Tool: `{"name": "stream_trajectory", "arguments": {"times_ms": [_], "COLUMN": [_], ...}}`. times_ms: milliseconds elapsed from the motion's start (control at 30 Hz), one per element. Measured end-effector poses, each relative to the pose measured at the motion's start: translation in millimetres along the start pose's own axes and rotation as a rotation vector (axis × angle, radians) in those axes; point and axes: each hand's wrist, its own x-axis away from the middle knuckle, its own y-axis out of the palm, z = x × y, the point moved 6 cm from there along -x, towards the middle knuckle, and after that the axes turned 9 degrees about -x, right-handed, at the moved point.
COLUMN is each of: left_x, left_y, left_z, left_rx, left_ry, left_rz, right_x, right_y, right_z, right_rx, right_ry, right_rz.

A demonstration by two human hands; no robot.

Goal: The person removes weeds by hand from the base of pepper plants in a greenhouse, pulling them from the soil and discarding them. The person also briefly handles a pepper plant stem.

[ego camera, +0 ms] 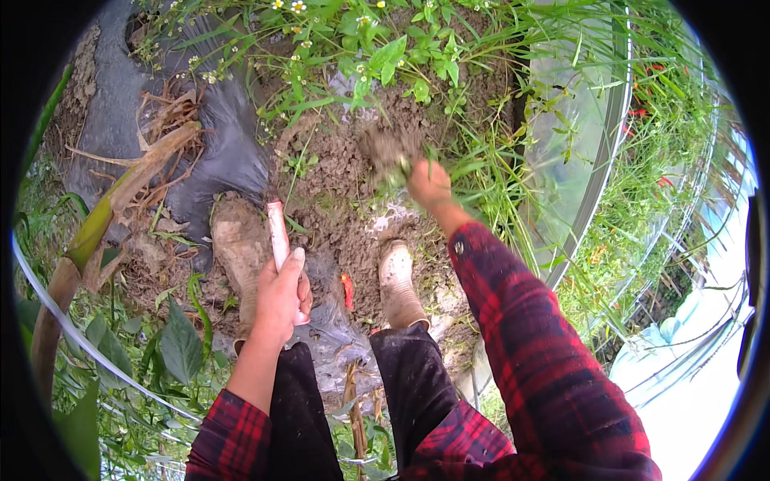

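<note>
My left hand (280, 294) is closed around a pinkish-white handle (278, 231), smeared with dirt. Its far end points up toward the soil, and I cannot tell what tool it belongs to. Farther out on the right, my right hand (429, 183) grips an uprooted weed clump (394, 150) with muddy soil on its roots; motion blurs the clump. Beneath it lies bare, crumbly soil (328, 165) with scraps of green. A red chili pepper (347, 291) rests on the ground between my two muddy boots (240, 252).
Flowering weeds (361, 54) grow thickly ahead. Black plastic mulch film (222, 132) covers the ground at left, beside a thick dried stalk (126, 192). On the right, tall grass stands along a clear plastic sheet (565, 138) with a pale curved edge. Pepper plants (180, 346) grow at lower left.
</note>
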Motion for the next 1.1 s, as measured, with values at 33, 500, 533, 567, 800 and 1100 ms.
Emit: {"name": "stream_trajectory", "arguments": {"times_ms": [33, 500, 533, 567, 800, 1100], "left_x": [0, 0, 0, 0, -4, -5], "left_y": [-3, -1, -1, -1, -1, -20], "left_z": [1, 3, 3, 4, 4, -3], "left_rx": [-0.021, -0.089, -0.097, -0.105, -0.101, -0.089], "left_ry": [-0.003, -0.019, -0.023, -0.027, -0.015, -0.027], "left_rz": [0.009, 0.015, 0.017, 0.018, -0.023, 0.045], "right_x": [21, -7, -7, -7, -36, -11], "right_y": [14, -26, -20, -15, 8, -93], "right_z": [7, -18, -15, -10, 17, -93], "right_rx": [0.109, 0.25, 0.246, 0.242, 0.13, 0.276], "right_ry": [-0.047, -0.041, -0.005, 0.031, -0.221, -0.373], "right_rz": [-0.101, 0.025, 0.058, 0.092, -0.051, 0.342]}}
